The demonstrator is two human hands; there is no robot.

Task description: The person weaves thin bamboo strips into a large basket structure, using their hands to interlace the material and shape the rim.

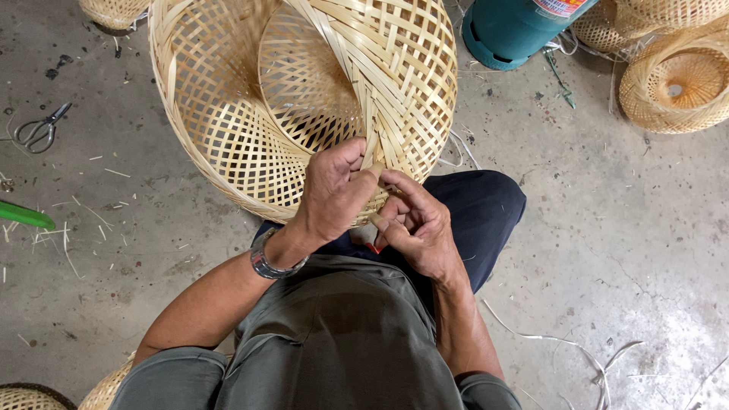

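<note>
Far left, on the concrete floor (638,228): a pair of scissors (36,130) lying flat, with a green rod (23,215) below it at the frame edge and loose bamboo slivers (83,220) scattered nearby.

Centre: a large woven bamboo basket (228,114), open side tilted toward the camera, rests against the person's lap. A smaller woven ring sits inside it.

Left hand (330,193): closed on the basket's near rim, thumb and forefinger pinching an upright bamboo strip (372,156) where it leaves the weave. A metal wristwatch (267,262) is on this wrist.

Right hand (418,228): just beside the left and touching it, fingers curled tight against the lower rim. It appears to press a strip end, but what exactly it clamps cannot be told.

Upper right: a teal gas cylinder (509,30) standing on the floor, then two finished woven baskets (676,83) stacked close together. Lower right: loose pale strips (577,349) lie on the floor.
</note>
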